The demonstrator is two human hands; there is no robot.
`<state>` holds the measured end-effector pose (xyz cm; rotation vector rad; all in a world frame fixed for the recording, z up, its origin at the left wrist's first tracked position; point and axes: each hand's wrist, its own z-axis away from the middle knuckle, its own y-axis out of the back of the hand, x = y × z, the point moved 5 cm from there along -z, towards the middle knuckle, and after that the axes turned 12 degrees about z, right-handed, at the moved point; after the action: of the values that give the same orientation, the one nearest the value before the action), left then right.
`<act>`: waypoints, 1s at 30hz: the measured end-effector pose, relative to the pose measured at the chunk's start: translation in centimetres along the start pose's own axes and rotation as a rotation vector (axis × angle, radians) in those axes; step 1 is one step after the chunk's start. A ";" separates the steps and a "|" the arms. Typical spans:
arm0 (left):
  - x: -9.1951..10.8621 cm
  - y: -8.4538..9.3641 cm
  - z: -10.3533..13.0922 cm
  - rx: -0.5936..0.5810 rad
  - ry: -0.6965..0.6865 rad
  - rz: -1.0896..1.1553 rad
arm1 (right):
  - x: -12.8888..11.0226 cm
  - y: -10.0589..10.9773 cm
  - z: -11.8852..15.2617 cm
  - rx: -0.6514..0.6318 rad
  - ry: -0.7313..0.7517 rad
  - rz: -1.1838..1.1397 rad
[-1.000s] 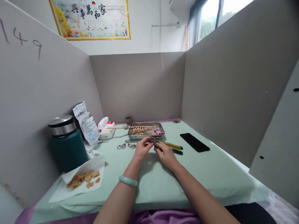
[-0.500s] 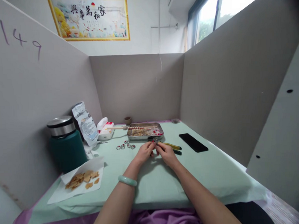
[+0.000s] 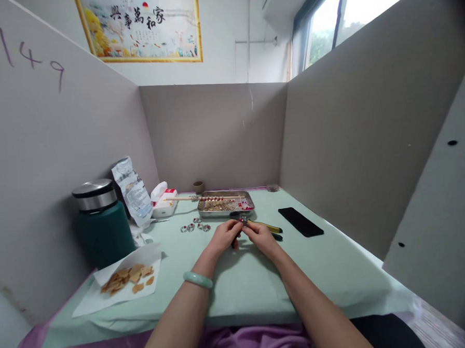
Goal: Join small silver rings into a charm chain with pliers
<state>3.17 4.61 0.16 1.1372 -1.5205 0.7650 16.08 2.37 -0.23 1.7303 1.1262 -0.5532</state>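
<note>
Small red-and-silver piece (image 3: 244,220) sits at the fingertips where both hands meet, just in front of the metal tray (image 3: 207,215). Fingers and thumb of the left hand (image 3: 223,237) are pinched together on its left side; those of the right hand (image 3: 261,240) close on it from the right. Its lower part is covered by the fingers, and its exact shape is too small to make out. A dark, narrow object (image 3: 236,240) shows below the left fingertips, mostly hidden; whether it is gripped, I cannot tell. Beside the right hand lie pliers (image 3: 269,226), their handles jutting out rightward, the head hidden. Similar red-and-silver rings (image 3: 191,227) lie left of the hands.
</note>
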 end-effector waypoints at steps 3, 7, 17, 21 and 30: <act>0.4 0.3 -0.3 0.006 -0.097 0.067 | 0.3 0.0 -0.2 -0.018 -0.009 -0.012; 1.0 0.3 -0.5 -0.029 -0.129 0.233 | 0.2 0.0 -0.2 -0.002 -0.005 0.008; 1.1 0.3 0.0 0.016 -0.059 0.463 | -1.2 -1.3 0.8 -0.210 -0.130 -0.174; 1.1 0.5 0.0 0.063 -0.068 0.546 | -1.0 -1.5 1.0 -0.260 -0.156 -0.234; 0.6 2.3 0.0 0.241 0.030 0.824 | 0.2 -0.5 0.5 -0.202 -0.221 -0.115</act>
<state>1.02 5.21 0.94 0.6217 -1.9150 1.5374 15.77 2.03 -0.83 1.4015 1.0886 -0.6602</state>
